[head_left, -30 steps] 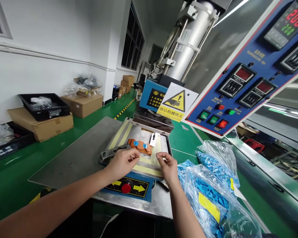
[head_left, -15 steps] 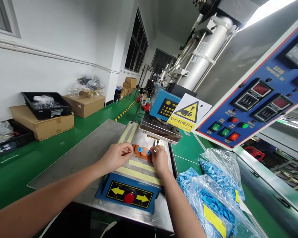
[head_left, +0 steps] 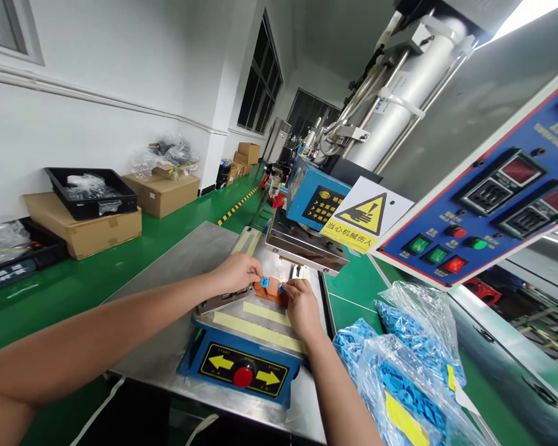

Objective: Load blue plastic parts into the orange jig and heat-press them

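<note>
An orange-brown block (head_left: 270,296) lies on the metal bed of a press, with two small blue pieces on top of it. My left hand (head_left: 240,272) reaches in from the left, its thumb and finger pinched at the upper left edge of the left blue piece (head_left: 265,282). On the other side, my right hand (head_left: 301,303) pinches at the right blue piece (head_left: 281,287), which its fingertips partly cover. The press head (head_left: 307,241) hangs just behind and above the block.
Yellow strips (head_left: 255,331) cross the bed, above a red button (head_left: 242,375). A metal bar (head_left: 223,301) sits by my left forearm. Clear bags of blue parts (head_left: 400,384) lie at the right, below a control panel (head_left: 488,217). A warning sign (head_left: 367,214) hangs from the press.
My left hand has moved right and slightly up, from beside the block to the left blue piece. My right hand stays at the right piece. The view has shifted slightly.
</note>
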Tool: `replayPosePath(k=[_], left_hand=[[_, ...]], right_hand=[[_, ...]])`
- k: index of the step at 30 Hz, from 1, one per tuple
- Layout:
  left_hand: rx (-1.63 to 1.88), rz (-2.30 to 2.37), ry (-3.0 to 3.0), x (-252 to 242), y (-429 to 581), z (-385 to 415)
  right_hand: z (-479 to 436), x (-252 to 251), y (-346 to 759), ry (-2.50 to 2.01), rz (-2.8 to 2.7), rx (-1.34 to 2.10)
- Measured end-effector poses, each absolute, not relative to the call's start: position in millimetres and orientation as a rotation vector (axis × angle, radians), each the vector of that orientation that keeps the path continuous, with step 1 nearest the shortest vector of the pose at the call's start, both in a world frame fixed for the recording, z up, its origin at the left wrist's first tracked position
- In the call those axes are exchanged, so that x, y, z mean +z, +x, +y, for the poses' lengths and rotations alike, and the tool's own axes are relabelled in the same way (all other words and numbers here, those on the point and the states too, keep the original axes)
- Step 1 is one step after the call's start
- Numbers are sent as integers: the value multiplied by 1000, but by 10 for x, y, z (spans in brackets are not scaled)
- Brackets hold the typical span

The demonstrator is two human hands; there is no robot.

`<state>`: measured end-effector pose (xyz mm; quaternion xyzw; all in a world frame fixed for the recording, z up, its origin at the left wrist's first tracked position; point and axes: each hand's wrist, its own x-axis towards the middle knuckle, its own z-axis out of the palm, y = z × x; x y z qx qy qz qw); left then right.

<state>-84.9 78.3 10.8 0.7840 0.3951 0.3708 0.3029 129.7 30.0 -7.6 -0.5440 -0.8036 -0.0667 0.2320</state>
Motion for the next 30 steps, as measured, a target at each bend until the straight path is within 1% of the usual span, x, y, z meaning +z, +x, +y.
replayPosePath(k=[8,12,16,19,23,25,30], left_hand=[[949,991,2252,44,-624,1018],[947,973,2281,-9,-607,1034],[960,971,2280,-20,-611,1025],[937,975,2308,-12,-617,1004],[882,960,2395,-7,-647,971],[856,923,2458,-15,-671,964],[799,883,2610,-54,-708,966]], right_hand=[[260,-112,1306,-1469,-2116,-93],[239,-136,1377,-1353,-2033,94],[132,-128,1534,-1313,-1810,283],[-44,-125,1746,-1357,-1622,289],[-365,-225,2121,-1488,-1495,173],[-515,-343,2286,-1603,-1528,146],[-701,-689,2427,-1841,-1859,323]])
